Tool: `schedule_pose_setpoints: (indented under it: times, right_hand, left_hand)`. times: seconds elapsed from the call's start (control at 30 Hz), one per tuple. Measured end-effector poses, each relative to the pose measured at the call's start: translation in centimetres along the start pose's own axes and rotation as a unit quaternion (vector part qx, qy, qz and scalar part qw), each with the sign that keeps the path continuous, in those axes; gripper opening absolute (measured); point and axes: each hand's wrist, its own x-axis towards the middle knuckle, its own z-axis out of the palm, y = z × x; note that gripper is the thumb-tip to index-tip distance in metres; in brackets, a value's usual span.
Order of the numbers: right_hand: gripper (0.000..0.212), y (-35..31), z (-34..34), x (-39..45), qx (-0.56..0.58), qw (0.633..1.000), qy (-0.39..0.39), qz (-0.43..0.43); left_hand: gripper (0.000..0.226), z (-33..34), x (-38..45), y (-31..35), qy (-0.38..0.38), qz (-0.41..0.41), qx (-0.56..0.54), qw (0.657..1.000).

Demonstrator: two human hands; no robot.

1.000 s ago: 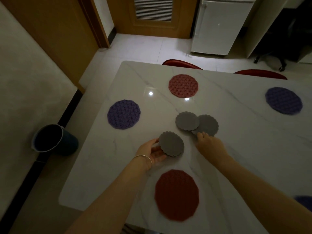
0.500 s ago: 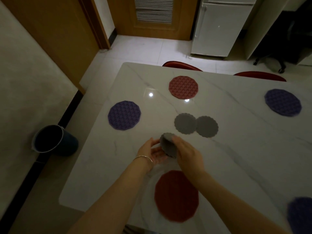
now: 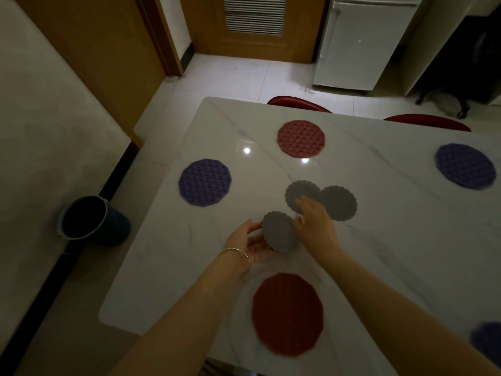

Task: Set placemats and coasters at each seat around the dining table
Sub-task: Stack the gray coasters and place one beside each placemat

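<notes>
My left hand (image 3: 250, 240) holds a stack of grey scalloped coasters (image 3: 279, 231) just above the white marble table (image 3: 393, 240). My right hand (image 3: 315, 221) hovers beside that stack, fingers spread and reaching onto a grey coaster (image 3: 299, 192) that lies flat on the table. A second grey coaster (image 3: 340, 203) lies overlapped beside it. Round placemats lie around the table: dark red (image 3: 287, 313) nearest me, purple (image 3: 204, 182) at the left, pink-red (image 3: 301, 138) at the far side, purple (image 3: 465, 166) at the far right, and another purple (image 3: 488, 340) at the right edge.
Two red chair backs (image 3: 298, 101) (image 3: 425, 122) stand at the table's far side. A dark bucket (image 3: 90, 221) sits on the floor to the left by the wall. A white fridge (image 3: 357, 42) and a wooden door (image 3: 254, 25) stand beyond.
My right hand left the stack in my left hand and moved forward to the flat grey coasters. My left hand kept hold of the stack.
</notes>
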Motion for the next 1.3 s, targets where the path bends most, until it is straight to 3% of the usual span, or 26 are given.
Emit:
schedule_pose_setpoints:
  times: [0.17,0.3,0.4,0.53,0.63,0.7,0.8,0.9,1.13,1.23,1.3]
  right_hand:
    - [0.075,2.4,-1.3,4.0,-0.127,0.983,-0.134,0.024]
    - [0.045,3.1,-1.0,4.1,-0.256,0.956,-0.122,-0.079]
    - [0.046,3.1,-1.2,3.7,-0.343,0.917,-0.114,-0.172]
    - [0.032,1.2,-2.7,2.7,-0.287,0.941,0.033,-0.175]
    - [0.034,0.2,-2.8,0.3,-0.128,0.962,0.160,-0.179]
    - [0.041,0.0,-2.0,-2.1,-0.116,0.957,0.159,-0.214]
    - [0.059,0.5,-0.7,-5.0,-0.144,0.944,0.093,-0.281]
    - [0.056,1.0,0.3,-5.9,-0.162,0.939,0.073,-0.294]
    - [0.042,1.8,-0.3,-5.2,-0.103,0.956,0.030,-0.273]
    - [0.036,3.2,-2.0,-2.0,-0.043,0.990,0.089,-0.103]
    - [0.048,5.1,-3.0,0.5,-0.056,0.997,0.046,0.008]
  left_hand:
    - [0.014,0.5,-0.2,0.1,-0.001,-0.017,-0.020,1.000]
    - [0.020,0.3,-0.2,0.1,-0.002,-0.006,-0.010,1.000]
    - [0.023,0.2,-0.1,0.1,-0.005,-0.003,-0.003,1.000]
    - [0.027,0.1,0.0,0.1,-0.004,-0.001,-0.001,1.000]
    - [0.028,0.2,-0.1,0.0,-0.005,0.005,0.004,1.000]
    - [0.029,0.3,-0.1,-0.1,-0.003,0.016,0.010,1.000]
    - [0.029,0.5,-0.3,-0.2,-0.004,0.030,0.026,0.999]
    - [0.029,0.7,-0.3,-0.4,-0.005,0.026,0.030,0.999]
    - [0.025,0.7,-0.3,-0.8,0.006,0.024,0.039,0.999]
    - [0.026,0.8,-0.3,-0.6,0.006,0.018,0.025,1.000]
    - [0.026,0.8,-0.3,-0.5,0.005,0.011,0.018,1.000]
